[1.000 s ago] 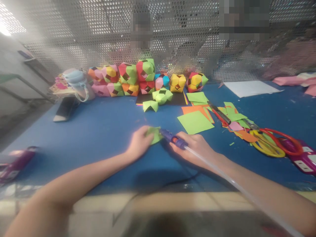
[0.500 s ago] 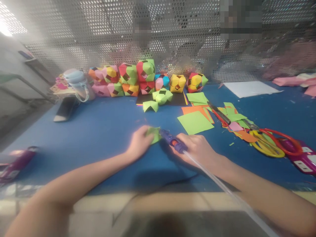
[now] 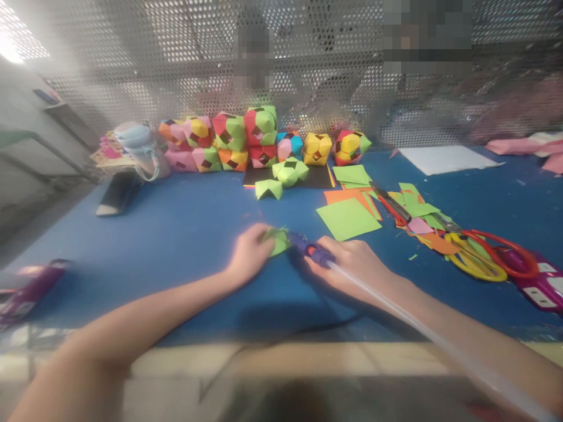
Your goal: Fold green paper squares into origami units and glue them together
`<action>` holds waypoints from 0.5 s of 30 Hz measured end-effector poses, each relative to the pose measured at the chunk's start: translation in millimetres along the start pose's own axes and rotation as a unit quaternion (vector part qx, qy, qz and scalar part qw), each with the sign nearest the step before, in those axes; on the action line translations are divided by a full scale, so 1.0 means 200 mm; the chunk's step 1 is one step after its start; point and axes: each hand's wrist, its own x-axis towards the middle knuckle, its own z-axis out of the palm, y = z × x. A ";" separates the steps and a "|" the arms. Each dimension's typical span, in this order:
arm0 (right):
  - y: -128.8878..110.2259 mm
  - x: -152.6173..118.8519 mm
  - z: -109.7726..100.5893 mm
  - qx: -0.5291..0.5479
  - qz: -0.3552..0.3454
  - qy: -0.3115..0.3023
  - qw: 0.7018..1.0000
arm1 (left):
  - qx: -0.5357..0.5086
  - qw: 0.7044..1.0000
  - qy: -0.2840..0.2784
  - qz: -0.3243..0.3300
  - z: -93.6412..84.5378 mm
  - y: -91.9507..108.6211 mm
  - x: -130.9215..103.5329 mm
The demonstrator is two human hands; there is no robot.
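My left hand is closed on a small green piece of paper above the blue table. In my right hand is a purple hot glue gun, its nozzle pointing left at the paper's right edge. Whether the tip touches the paper I cannot tell. A long clear glue stick runs out of the gun's back, over my right forearm. Beyond my hands lie a folded green paper piece and a joined green paper shape.
Several colourful paper balls line the back by a perforated metal screen. Green paper squares, scraps and scissors lie right, near a purple power strip. A phone and cup are left. A cord hangs over the front edge.
The glue gun has drawn back slightly to the right from the green paper. My left hand has barely moved.
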 end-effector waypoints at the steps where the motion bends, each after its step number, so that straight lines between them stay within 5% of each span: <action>1: 0.00 0.00 0.00 -0.001 0.003 -0.002 1.000 | -0.001 1.000 0.001 0.000 0.00 0.00 0.00; 15: -0.03 0.04 -0.07 0.111 0.079 -0.056 0.989 | -0.005 1.000 0.007 0.005 0.00 0.00 0.00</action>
